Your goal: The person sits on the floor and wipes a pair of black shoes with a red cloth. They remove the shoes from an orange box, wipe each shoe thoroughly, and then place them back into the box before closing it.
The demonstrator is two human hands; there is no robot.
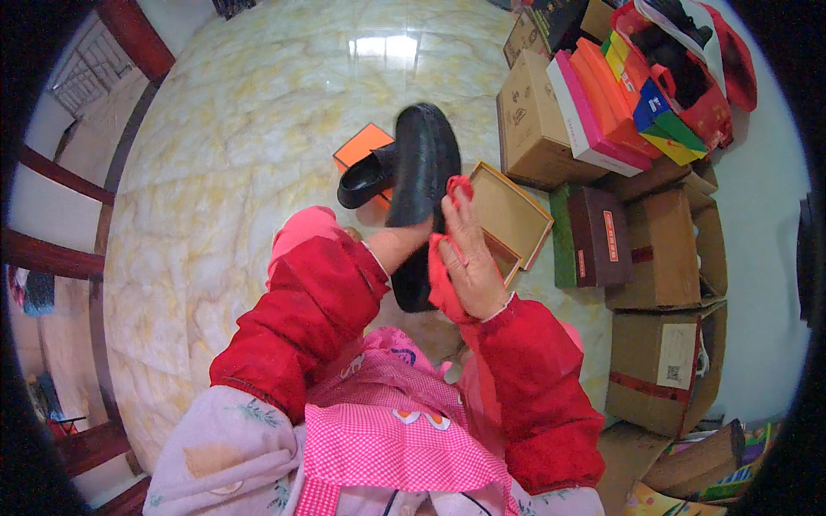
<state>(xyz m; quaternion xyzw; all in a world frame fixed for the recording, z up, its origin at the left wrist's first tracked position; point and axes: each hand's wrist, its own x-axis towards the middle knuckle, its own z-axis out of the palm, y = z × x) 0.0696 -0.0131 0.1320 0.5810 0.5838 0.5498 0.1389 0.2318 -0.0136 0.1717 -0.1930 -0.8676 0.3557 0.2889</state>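
A black leather shoe (423,158) is held up in front of me, its toe pointing away. My left hand (408,244) reaches into its opening; the fingers are hidden inside, and only the wrist shows. With my right hand (474,267) I press a red cloth (446,284) against the shoe's right side, fingers stretched along it. Another black shoe (361,184) lies just beyond, to the left, on or against an orange box (364,145). The held shoe covers part of both.
An open shallow box (513,209) lies on the marbled tile floor (258,129) beyond my right hand. Along the right wall stand a cardboard carton (539,122), several shoe boxes (603,103), a dark box (597,238) and open cartons (648,367). Dark red wooden posts (139,39) line the left.
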